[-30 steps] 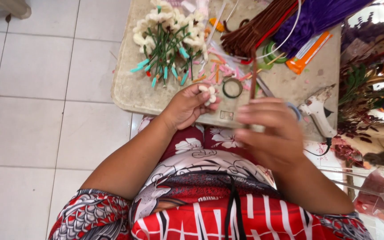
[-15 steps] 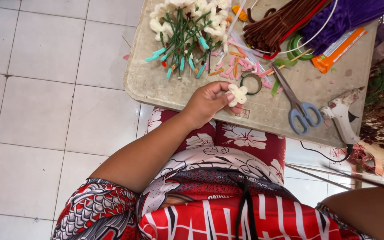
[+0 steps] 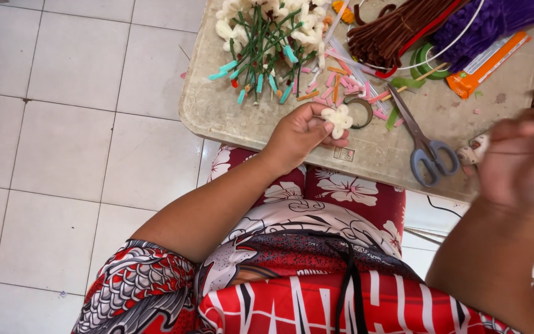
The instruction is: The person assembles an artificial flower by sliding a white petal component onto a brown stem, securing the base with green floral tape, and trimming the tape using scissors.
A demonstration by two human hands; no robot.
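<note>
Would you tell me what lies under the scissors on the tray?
The scissors lie flat on the bare beige tray; a green strip sits beside the blades. The right hand blurs things nearby.

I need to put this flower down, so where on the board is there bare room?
Bare board lies along the near left edge, below the green stems and left of the left hand. Another patch sits right of the scissors. The far middle is crowded with cut bits.

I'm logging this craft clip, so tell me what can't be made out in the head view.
- Right hand: motion-blurred; its grip unclear.
- Glue gun: mostly hidden behind that hand.
- Purple bundle: cut off by the top edge.
- White flower in left hand: stem can't be seen.
</note>
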